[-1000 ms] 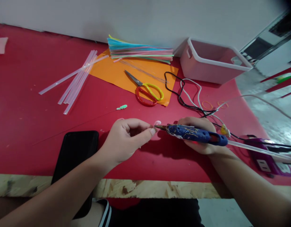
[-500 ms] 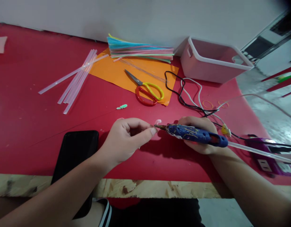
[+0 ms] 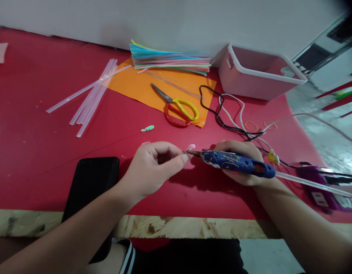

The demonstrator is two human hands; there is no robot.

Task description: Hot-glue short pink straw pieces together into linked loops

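Observation:
My right hand [image 3: 243, 163] is wrapped round a blue hot glue gun [image 3: 230, 160], its nozzle pointing left. A clear glue stick [image 3: 313, 182] juts from the gun's back end. My left hand [image 3: 159, 165] is closed in a pinch, thumb against fingertip, right at the nozzle tip. A small pink fuzzy piece [image 3: 191, 147] shows just beyond those fingertips; it looks like pipe cleaner, and most of it is hidden. Left of my hands lies a thin wire with a green fuzzy tip [image 3: 148, 128].
Scissors [image 3: 177, 108] lie on orange paper [image 3: 127, 85], below a bundle of pipe cleaners [image 3: 170, 59]. Glue sticks [image 3: 93, 95] lie left. A phone [image 3: 92, 186] overhangs the table's front edge. Cables [image 3: 221, 118], a pink bin [image 3: 250, 78] and a purple power strip [image 3: 319, 190] are at right.

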